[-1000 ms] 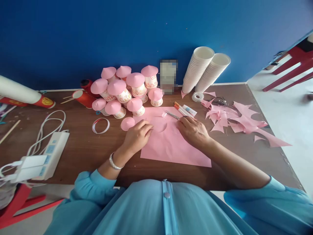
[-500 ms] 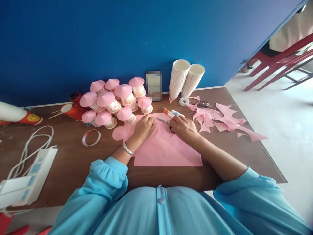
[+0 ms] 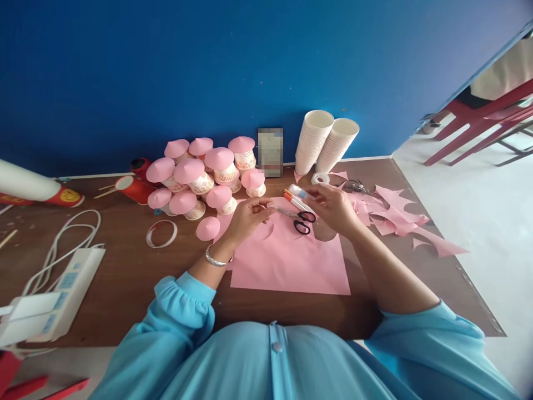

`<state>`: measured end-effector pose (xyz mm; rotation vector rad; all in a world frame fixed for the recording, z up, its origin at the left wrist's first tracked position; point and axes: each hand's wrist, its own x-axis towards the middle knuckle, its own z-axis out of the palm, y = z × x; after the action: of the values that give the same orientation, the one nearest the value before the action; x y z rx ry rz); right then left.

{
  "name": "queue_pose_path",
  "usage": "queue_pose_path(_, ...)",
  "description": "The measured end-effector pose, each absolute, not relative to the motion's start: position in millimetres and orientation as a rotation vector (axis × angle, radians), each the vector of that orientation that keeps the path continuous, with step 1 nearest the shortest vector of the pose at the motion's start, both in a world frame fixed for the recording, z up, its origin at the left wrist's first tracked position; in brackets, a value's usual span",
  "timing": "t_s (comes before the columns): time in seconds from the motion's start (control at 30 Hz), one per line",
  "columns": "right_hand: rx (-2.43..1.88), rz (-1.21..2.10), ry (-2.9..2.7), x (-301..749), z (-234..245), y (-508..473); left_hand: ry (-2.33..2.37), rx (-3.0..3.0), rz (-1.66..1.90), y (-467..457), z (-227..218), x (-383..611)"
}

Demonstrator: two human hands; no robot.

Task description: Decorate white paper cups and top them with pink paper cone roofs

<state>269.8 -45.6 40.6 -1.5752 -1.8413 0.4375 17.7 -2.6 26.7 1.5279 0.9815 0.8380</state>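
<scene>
My right hand (image 3: 331,206) is closed round the end of a white-and-blue glue stick (image 3: 298,192), held just above two orange-and-white pens (image 3: 296,201). My left hand (image 3: 252,219) pinches thumb and fingers together over the upper left of a pink paper sheet (image 3: 291,266); a small pale thing seems to be at its fingertips, too small to name. Between the hands, black-handled scissors (image 3: 303,221) lie on the sheet with their blades toward the left hand. A pink paper disc (image 3: 262,229) lies partly under the left hand. A pink cone (image 3: 208,228) sits left of it.
Several cups with pink cone tops (image 3: 189,171) stand at the back left. Two stacks of white cups (image 3: 315,139), a phone-like blurred panel (image 3: 270,153) and a tape roll (image 3: 320,178) are along the wall. Pink scraps (image 3: 400,208) lie right; a power strip (image 3: 73,294) lies left.
My right hand has let go of the scissors, leaving them on the paper, and taken hold of the glue stick, moving it left over the pens. My left hand has lifted from the paper, fingers pinched.
</scene>
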Motion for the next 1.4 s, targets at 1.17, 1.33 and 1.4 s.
queue_pose_path(1.17, -1.260, 0.843, -1.962, 246, 22, -57, 0.701, 2.251, 0.797, -11, 35, -12)
queue_pose_path(1.33, -1.888, 0.085, -1.994, 279, 17, -17, 0.891, 2.357, 0.828, -13, 20, -15)
queue_pose_path(1.4, -2.005, -0.044, -2.086, 287, 12, -8, 0.871, 2.487, 0.754, -20, 14, -16)
